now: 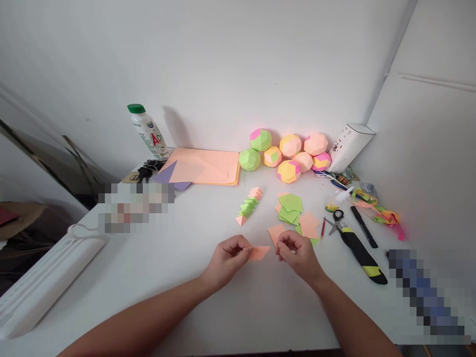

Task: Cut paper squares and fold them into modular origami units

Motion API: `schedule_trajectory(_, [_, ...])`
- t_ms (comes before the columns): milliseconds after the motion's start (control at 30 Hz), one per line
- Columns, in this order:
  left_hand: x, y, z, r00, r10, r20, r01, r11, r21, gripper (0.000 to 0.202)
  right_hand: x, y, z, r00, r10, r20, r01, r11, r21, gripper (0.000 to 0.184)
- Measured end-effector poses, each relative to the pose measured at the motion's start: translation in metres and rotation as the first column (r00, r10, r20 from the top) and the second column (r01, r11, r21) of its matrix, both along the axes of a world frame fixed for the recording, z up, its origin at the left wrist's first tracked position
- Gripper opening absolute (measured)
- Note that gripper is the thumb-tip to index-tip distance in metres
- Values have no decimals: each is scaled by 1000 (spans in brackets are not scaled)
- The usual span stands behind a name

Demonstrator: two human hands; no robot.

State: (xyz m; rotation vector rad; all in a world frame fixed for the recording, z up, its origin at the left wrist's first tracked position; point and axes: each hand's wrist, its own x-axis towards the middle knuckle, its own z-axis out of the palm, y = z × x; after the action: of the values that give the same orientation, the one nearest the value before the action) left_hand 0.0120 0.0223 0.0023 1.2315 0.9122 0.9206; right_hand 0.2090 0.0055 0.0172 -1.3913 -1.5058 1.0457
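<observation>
left hand (226, 258): near the front edge of the white table (178, 277), just left of centre, thumb and fingers pinched narrowly on the left end of a folded orange piece (259, 253).
right hand (297, 253): just right of that piece, fingers curled in close together at its right tip; cannot tell whether they touch or grip it.
folded orange piece: a small slanted strip held just above the table, between the two hands.
behind the hands: a loose pile of green and orange paper squares (293, 213), nearly touching the right hand; left of it, a short row of folded units (248, 206).
back edge: a cluster of coloured paper balls (286, 153) along the wall; a flat stack of orange sheets (203, 166) to their left; a bottle with a green cap (148, 131) towards the back left corner; a tilted white box (349, 146) in the back right corner.
right side: scissors (336, 220), a black pen (364, 227) and a black and yellow knife (362, 255), near the right wrist.
left edge: a long white bar (44, 277) lying along it.
open room: bare tabletop left of the left hand and along the front edge under both forearms; the right side is crowded.
</observation>
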Motion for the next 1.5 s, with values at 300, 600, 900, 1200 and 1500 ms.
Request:
schedule_trajectory(300, [0,-3,-2,996,-66,-62,73,988,134,19,-16,-9,-2,976,216,-16,-216,976,-32,20])
schedule_trajectory(600, [-5,3,-4,997,36,68,-38,999,31,21,-4,-4,4,991,94,-98,-102,992,-73,20])
schedule_trajectory(900, [-2,-1,-7,998,-46,51,50,997,-66,21,-8,-4,-4,987,60,-147,-79,989,-128,20])
schedule_trajectory(1200, [0,1,-5,951,-132,280,217,931,-295,20,-5,-5,-7,985,55,-161,-76,989,-124,18])
schedule_trajectory(1500, [0,5,-3,865,-105,491,317,873,-372,23,-11,-5,-13,982,135,-129,-157,971,-179,31])
